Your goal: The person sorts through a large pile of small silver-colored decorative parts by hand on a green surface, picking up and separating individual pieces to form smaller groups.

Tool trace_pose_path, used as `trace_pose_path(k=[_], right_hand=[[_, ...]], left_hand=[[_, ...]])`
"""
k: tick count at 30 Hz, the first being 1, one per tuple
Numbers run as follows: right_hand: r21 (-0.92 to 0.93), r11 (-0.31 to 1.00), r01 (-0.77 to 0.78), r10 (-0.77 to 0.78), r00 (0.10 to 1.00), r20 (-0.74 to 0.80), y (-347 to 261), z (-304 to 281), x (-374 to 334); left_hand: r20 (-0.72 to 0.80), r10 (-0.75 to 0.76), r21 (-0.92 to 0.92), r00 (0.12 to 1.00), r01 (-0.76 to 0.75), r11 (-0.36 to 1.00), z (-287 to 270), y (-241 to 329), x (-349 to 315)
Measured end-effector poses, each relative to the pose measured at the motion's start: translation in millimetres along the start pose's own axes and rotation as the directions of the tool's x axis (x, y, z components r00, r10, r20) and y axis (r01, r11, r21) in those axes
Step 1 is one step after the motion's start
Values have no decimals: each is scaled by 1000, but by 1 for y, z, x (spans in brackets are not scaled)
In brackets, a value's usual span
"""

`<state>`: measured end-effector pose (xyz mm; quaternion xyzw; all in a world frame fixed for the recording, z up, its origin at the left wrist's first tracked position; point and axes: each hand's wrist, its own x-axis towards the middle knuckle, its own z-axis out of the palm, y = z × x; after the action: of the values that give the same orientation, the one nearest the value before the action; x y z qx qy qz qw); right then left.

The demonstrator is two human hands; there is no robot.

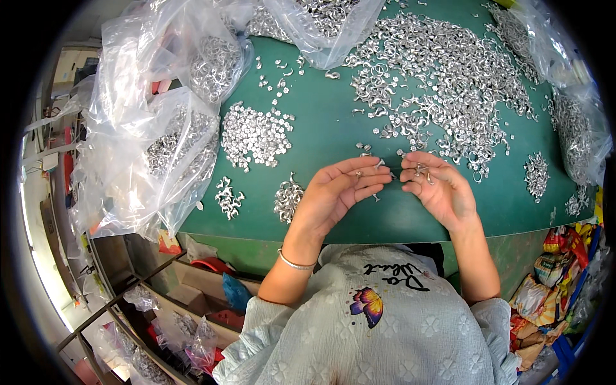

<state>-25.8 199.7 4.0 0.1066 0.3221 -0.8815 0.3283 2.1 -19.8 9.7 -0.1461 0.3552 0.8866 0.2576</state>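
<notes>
My left hand [330, 192] is above the near part of the green table [308, 115], its fingers pinched around small silver metal pieces [380, 163]. One of these pieces sticks out below the fingertips. Close by on the right, my right hand [449, 196] is curled, with several small silver metal pieces [421, 171] between thumb and fingers. The fingertips of both hands point at each other with a narrow gap between. Beyond them spreads a large heap of curved silver pieces [443, 77]. Left of my left hand lies a small pile of curved pieces [288, 200].
Flower-shaped silver pieces [256, 136] form a pile at the left, near another small pile [229, 199]. Clear plastic bags of metal parts stand at the left [183, 141], back [327, 45] and right [577, 128]. Below the left edge is a divided wooden shelf [192, 276]; packets [539, 295] lie lower right.
</notes>
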Motion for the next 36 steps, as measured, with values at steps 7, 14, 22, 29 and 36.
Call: trace_pose_path(k=[7, 14, 22, 29, 36], right_hand=[[-307, 949, 64, -90, 993, -71, 18, 11, 7], [243, 958, -151, 145, 988, 42, 22, 10, 10], [473, 870, -137, 206, 974, -97, 15, 23, 6], [34, 998, -46, 44, 998, 45, -6, -13, -10], [-517, 856, -31, -87, 975, -203, -1, -4, -7]], left_hand=[[98, -27, 89, 995, 18, 996, 3, -5, 1], [187, 258, 847, 948, -288, 446, 60, -14, -13], [326, 515, 809, 793, -515, 281, 70, -13, -6], [41, 659, 946, 751, -242, 218, 19, -11, -19], [201, 654, 979, 730, -157, -126, 13, -30, 0]])
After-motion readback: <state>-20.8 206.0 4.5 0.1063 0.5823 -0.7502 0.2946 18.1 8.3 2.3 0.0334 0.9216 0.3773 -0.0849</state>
